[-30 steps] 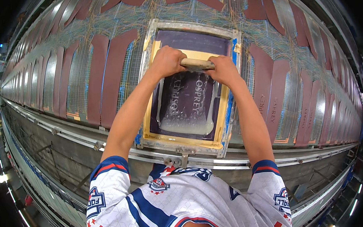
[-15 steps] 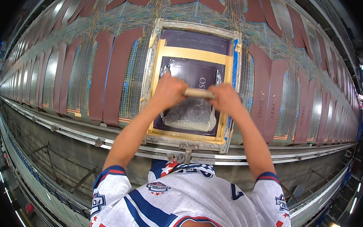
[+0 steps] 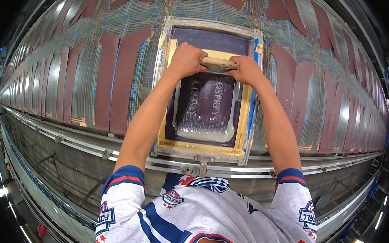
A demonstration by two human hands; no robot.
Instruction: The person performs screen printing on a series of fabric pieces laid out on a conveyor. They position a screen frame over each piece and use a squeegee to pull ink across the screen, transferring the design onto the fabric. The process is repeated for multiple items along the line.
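My left hand (image 3: 186, 59) and my right hand (image 3: 247, 69) are closed on the two ends of a pale, scuffed squeegee (image 3: 217, 63), held across the far part of a printing screen. The screen's metal frame (image 3: 157, 92) is lined with yellow tape (image 3: 180, 144) and has blue tape on its right side (image 3: 255, 46). Milky, wet ink (image 3: 206, 132) pools along the near end of the dark purple mesh (image 3: 202, 105) and runs up its sides, with pale lettering visible in the middle. The squeegee's blade is mostly hidden.
Long rows of curved maroon panels (image 3: 107, 82) lie on the streaked printing bed (image 3: 143, 17) at both sides and behind the screen. A metal rail (image 3: 84, 146) runs along the near edge, in front of my body. Further rails and lights are at the rims.
Half a second ago my hands and the squeegee were lower, over the middle of the mesh; they have moved up to the far end, near where they were a second ago, uncovering the lettering.
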